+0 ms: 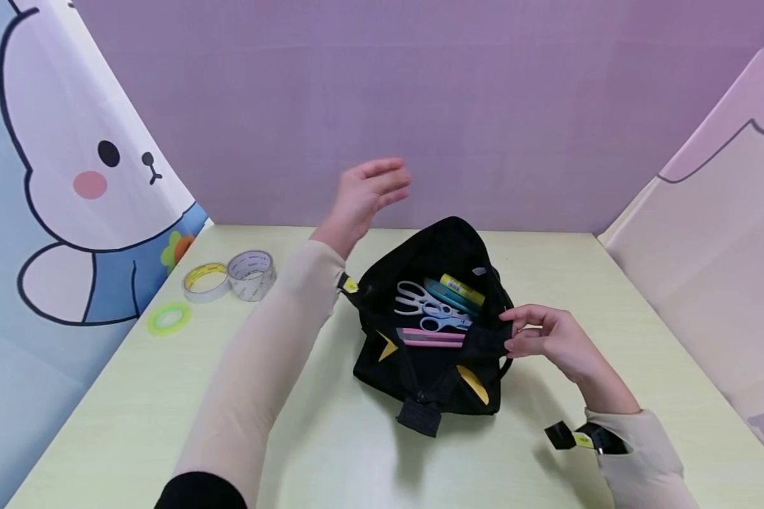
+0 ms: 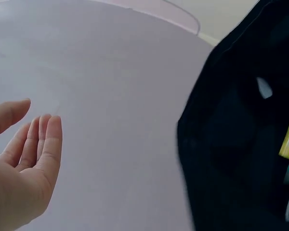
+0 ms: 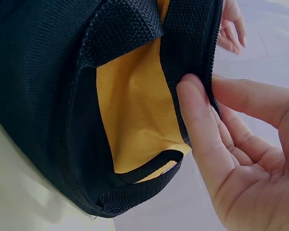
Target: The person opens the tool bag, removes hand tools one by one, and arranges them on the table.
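A black fabric zip bag [image 1: 433, 382] with yellow patches stands gaping on the table. Inside lie white scissors [image 1: 410, 297], light blue scissors [image 1: 442, 318], a pink cutter-like tool [image 1: 429, 338], a teal tool [image 1: 452, 297] and a yellow tube-shaped item [image 1: 462, 288]. My right hand [image 1: 550, 336] pinches the bag's right rim; in the right wrist view, thumb and fingers [image 3: 197, 110] meet at the zip edge [image 3: 214, 53]. My left hand [image 1: 369, 194] is raised beyond the bag's far left side, fingers fairly straight and loosely bent, holding nothing, as the left wrist view also shows.
Left on the table are a roll of tape with a yellow core [image 1: 205, 283], a wider grey tape roll [image 1: 252, 276] and a green ring-shaped roll [image 1: 169, 319]. A purple backdrop [image 1: 484, 113] rises behind the table, with printed cloth panels at both sides.
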`<move>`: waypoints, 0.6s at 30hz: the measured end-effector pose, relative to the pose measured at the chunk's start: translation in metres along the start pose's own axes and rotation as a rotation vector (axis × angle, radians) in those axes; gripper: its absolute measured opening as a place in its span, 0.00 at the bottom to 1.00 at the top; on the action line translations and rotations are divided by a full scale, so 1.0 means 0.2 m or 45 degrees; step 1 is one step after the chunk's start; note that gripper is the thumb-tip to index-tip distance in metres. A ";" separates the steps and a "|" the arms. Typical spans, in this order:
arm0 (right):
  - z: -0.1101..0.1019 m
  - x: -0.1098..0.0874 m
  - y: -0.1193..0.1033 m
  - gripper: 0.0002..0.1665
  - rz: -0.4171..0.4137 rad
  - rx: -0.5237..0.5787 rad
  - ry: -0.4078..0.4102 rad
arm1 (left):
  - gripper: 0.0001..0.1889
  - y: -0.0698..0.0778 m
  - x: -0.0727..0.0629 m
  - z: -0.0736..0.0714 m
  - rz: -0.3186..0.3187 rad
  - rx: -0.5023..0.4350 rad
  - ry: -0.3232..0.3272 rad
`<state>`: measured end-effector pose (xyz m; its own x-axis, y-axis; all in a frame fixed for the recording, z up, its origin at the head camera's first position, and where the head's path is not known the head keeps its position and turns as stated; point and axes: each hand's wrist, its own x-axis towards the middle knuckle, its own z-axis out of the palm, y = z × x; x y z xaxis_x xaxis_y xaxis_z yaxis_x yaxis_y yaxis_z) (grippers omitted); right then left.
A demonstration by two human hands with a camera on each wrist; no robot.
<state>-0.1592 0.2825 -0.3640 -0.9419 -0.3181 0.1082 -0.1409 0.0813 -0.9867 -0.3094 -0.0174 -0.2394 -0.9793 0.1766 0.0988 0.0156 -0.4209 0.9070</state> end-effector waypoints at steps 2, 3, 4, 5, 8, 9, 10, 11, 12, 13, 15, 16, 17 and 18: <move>0.00 0.00 0.00 0.20 0.001 0.004 0.000 | 0.19 -0.04 0.01 0.05 -0.030 0.001 -0.019; 0.00 0.00 0.00 0.20 0.003 0.006 0.000 | 0.19 -0.06 0.02 0.07 -0.044 0.004 -0.029; 0.00 -0.01 0.00 0.20 0.004 0.007 0.000 | 0.18 -0.08 0.02 0.09 -0.056 0.012 -0.041; 0.00 -0.01 0.00 0.19 0.004 0.008 -0.001 | 0.18 -0.10 0.02 0.11 -0.065 0.016 -0.056; 0.00 -0.01 0.00 0.19 0.000 0.013 -0.002 | 0.18 -0.17 0.03 0.15 -0.083 0.070 -0.133; 0.01 -0.01 0.01 0.19 -0.002 0.014 -0.003 | 0.18 -0.20 0.03 0.16 -0.091 0.095 -0.166; 0.01 0.00 0.01 0.19 -0.005 0.017 -0.003 | 0.18 -0.22 0.03 0.16 -0.103 0.116 -0.199; 0.01 0.00 0.01 0.19 -0.007 0.019 -0.003 | 0.17 -0.25 0.03 0.16 -0.119 0.141 -0.231; 0.01 0.00 0.01 0.19 -0.008 0.021 -0.003 | 0.17 -0.28 0.03 0.16 -0.137 0.169 -0.262; 0.01 0.00 0.01 0.19 -0.008 0.022 -0.003 | 0.17 -0.31 0.04 0.15 -0.158 0.195 -0.287; 0.01 0.00 0.01 0.19 -0.005 0.020 -0.003 | 0.17 -0.37 0.04 0.13 -0.196 0.241 -0.326; 0.01 0.00 0.01 0.19 -0.004 0.019 -0.002 | 0.17 -0.39 0.04 0.12 -0.214 0.269 -0.344; 0.01 0.00 0.01 0.19 -0.002 0.016 0.000 | 0.16 -0.42 0.04 0.11 -0.232 0.302 -0.358; 0.01 0.00 0.01 0.19 0.000 0.011 0.002 | 0.16 -0.44 0.04 0.10 -0.245 0.342 -0.378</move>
<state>-0.1586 0.2800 -0.3654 -0.9423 -0.3169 0.1082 -0.1382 0.0735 -0.9877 -0.3143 0.0389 -0.3092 -0.8698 0.4934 -0.0043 -0.0706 -0.1159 0.9907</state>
